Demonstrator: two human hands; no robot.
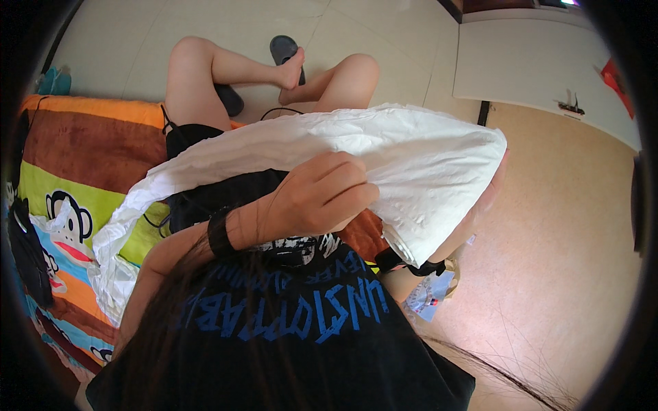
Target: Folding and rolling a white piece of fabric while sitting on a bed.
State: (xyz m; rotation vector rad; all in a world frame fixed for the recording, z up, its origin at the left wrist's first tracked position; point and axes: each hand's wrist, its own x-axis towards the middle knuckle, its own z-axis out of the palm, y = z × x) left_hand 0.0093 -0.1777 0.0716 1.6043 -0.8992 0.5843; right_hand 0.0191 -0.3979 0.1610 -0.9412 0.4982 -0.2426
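Observation:
A long, crinkled white sheet [411, 159] of thin cloth or paper stretches across my lap. Its folded layers droop at the lower right, and its narrow twisted end trails down at the left. My left hand [329, 192], with a black band on its wrist, is closed in a fist at the sheet's near edge; its fingertips are hidden. At the far right, my right hand [494, 187] is mostly hidden behind the sheet, which drapes over it. A black band or watch [427, 268] shows on that wrist.
A striped blanket [77, 138] with monkey faces lies at the left, bearing a black item [31, 257]. Dark slippers [284, 49] are by my feet on the tiled floor. A white cabinet panel [514, 61] stands upper right; a bag [434, 295] lies below my right arm.

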